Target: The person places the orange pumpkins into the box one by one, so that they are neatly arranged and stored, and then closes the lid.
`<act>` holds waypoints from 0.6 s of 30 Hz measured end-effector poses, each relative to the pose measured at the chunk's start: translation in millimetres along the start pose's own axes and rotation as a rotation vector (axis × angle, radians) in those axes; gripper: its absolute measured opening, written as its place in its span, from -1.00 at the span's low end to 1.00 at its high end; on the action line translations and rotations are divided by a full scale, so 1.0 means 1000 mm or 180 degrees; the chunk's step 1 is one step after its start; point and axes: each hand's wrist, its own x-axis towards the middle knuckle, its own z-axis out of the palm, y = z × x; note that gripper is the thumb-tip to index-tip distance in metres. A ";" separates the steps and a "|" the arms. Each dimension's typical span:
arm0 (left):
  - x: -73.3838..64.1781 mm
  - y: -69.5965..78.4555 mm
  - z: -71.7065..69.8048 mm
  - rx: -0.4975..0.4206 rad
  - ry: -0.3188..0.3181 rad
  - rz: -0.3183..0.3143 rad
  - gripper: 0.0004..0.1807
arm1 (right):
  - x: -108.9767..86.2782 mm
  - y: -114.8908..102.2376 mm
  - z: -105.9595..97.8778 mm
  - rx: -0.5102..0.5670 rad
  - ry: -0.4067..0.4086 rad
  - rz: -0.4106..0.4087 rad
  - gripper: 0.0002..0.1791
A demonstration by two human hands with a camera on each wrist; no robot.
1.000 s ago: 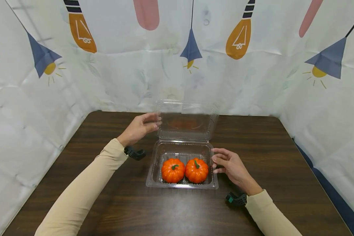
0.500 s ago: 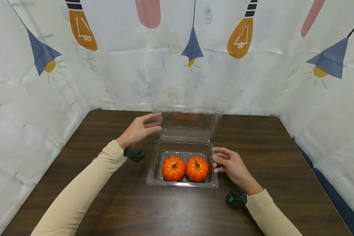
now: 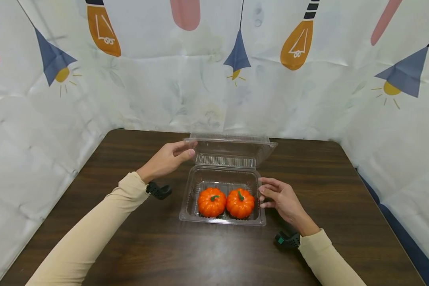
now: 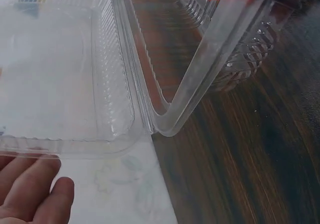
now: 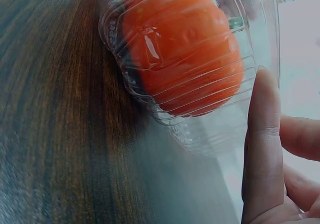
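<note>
A clear plastic clamshell box sits mid-table with two orange toy pumpkins, a left pumpkin and a right pumpkin, side by side in its base. Its hinged lid stands raised at the back, leaning over the base. At the lid's left edge is my left hand; in the left wrist view its fingers touch the lid's rim, tips partly behind it, thumb apart. My right hand touches the base's right rim. In the right wrist view one straight finger lies along that side, by the pumpkin.
The dark wooden table surrounds the box. A white patterned cloth hangs behind the table and at both sides. Each wrist wears a black band, such as the left band.
The lid has swung forward, toward me and over the base. My left hand has moved slightly down with it. The right hand and pumpkins keep their places; the head view has shifted a little.
</note>
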 end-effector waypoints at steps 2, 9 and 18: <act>-0.003 0.001 0.000 0.0084 -0.0002 0.0041 -0.35 | 0.000 -0.001 0.001 -0.0034 -0.0002 -0.0018 -0.40; -0.014 0.009 -0.001 0.0203 0.0014 -0.0084 -0.21 | -0.002 -0.001 0.002 -0.0098 0.0010 -0.0065 -0.38; -0.022 0.017 -0.002 0.0313 -0.0032 -0.0214 -0.17 | -0.002 -0.001 0.003 -0.0145 0.0057 -0.0087 -0.38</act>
